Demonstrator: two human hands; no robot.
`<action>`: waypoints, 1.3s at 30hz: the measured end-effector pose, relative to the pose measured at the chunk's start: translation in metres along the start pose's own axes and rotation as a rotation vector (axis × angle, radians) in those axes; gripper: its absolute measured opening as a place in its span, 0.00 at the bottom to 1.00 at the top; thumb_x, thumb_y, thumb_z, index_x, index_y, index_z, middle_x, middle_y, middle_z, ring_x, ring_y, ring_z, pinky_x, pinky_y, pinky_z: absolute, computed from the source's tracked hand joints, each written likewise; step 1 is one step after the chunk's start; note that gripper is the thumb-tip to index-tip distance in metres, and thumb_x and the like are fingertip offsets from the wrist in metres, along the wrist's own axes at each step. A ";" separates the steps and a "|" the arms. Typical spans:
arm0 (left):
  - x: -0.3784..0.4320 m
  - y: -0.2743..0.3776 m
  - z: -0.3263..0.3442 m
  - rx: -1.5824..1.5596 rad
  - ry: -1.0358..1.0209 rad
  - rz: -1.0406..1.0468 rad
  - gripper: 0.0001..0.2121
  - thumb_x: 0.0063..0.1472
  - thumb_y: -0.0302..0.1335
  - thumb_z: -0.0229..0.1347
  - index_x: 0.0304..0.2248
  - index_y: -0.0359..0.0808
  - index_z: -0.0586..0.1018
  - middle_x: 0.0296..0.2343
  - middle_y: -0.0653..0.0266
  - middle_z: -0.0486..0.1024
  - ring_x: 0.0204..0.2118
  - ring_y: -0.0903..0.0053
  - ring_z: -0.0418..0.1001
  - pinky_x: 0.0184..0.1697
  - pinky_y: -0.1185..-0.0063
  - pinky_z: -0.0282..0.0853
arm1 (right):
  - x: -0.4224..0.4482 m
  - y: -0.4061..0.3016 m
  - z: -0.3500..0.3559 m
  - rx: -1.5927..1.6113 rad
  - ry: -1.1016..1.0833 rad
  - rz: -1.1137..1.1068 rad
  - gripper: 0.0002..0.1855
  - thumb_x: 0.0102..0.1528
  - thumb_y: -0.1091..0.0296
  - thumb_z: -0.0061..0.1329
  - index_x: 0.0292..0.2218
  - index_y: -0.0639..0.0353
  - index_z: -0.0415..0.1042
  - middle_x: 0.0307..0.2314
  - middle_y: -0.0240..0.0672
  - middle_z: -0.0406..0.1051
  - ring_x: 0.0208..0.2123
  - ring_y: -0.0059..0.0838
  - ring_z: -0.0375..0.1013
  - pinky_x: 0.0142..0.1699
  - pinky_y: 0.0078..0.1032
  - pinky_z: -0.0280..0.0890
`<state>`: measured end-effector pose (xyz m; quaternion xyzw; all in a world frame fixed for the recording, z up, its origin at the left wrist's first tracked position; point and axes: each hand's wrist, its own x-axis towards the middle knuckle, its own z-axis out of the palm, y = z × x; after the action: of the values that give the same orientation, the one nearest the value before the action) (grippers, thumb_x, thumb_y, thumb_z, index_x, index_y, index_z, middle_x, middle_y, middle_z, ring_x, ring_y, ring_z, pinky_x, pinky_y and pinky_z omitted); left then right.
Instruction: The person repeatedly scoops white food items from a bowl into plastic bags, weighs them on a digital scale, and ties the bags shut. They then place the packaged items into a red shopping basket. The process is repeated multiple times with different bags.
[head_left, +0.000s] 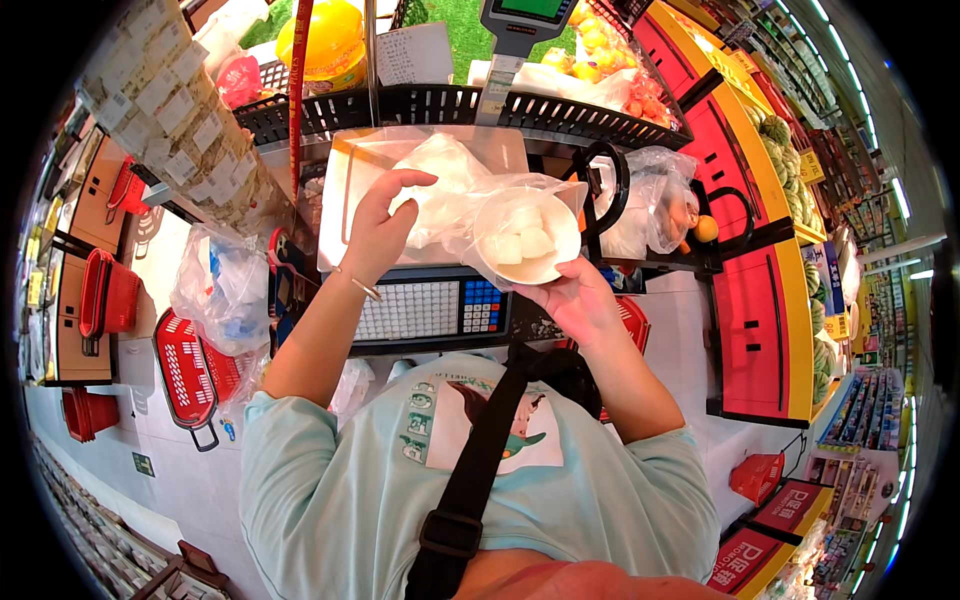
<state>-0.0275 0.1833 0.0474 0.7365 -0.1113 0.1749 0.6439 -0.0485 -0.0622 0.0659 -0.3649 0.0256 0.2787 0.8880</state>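
Observation:
My right hand (585, 306) grips the near right rim of a white bowl (541, 268) tilted towards me. Several pale, peeled-looking chunks (525, 241) lie in the bowl; I cannot tell what food they are. Thin clear plastic (457, 240) surrounds the bowl's left and far sides. Over the steel pan (349, 169) of a weighing scale, my left hand (384, 225) is raised with thumb and forefinger apart, holding nothing. Behind it, a whitish plastic bag (442, 161) rests on the pan. The scale's keypad (409, 309) faces me below both hands.
A black basket (630, 202) with bagged produce (671, 210) stands right of the scale. Behind the pan rises the scale's display post (499, 82), before a black slotted crate edge (420, 105). A label-covered pillar (180, 112) and red shopping baskets (184, 375) are at left.

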 end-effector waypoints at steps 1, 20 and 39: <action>0.000 0.002 0.000 0.008 -0.025 0.005 0.14 0.45 0.16 0.41 0.33 0.34 0.72 0.34 0.64 0.67 0.41 0.77 0.62 0.46 0.82 0.54 | -0.001 -0.002 -0.001 -0.032 0.002 -0.014 0.28 0.46 0.73 0.34 0.50 0.65 0.46 0.46 0.47 0.53 0.48 0.44 0.56 0.50 0.40 0.56; -0.003 0.005 -0.007 0.130 -0.010 0.005 0.13 0.48 0.16 0.42 0.35 0.33 0.70 0.35 0.66 0.66 0.40 0.81 0.62 0.44 0.86 0.55 | 0.008 -0.004 -0.028 -0.066 0.163 -0.020 0.25 0.45 0.77 0.34 0.47 0.66 0.50 0.42 0.48 0.58 0.43 0.43 0.61 0.46 0.43 0.60; 0.000 0.006 0.000 0.250 -0.065 0.056 0.10 0.48 0.19 0.44 0.32 0.33 0.72 0.33 0.63 0.68 0.40 0.75 0.64 0.44 0.81 0.56 | 0.011 0.001 -0.018 -0.248 0.158 -0.112 0.29 0.44 0.76 0.35 0.49 0.63 0.47 0.43 0.44 0.57 0.44 0.41 0.61 0.45 0.40 0.61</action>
<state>-0.0299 0.1820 0.0524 0.8129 -0.1300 0.1815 0.5379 -0.0366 -0.0678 0.0495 -0.4935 0.0402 0.2002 0.8455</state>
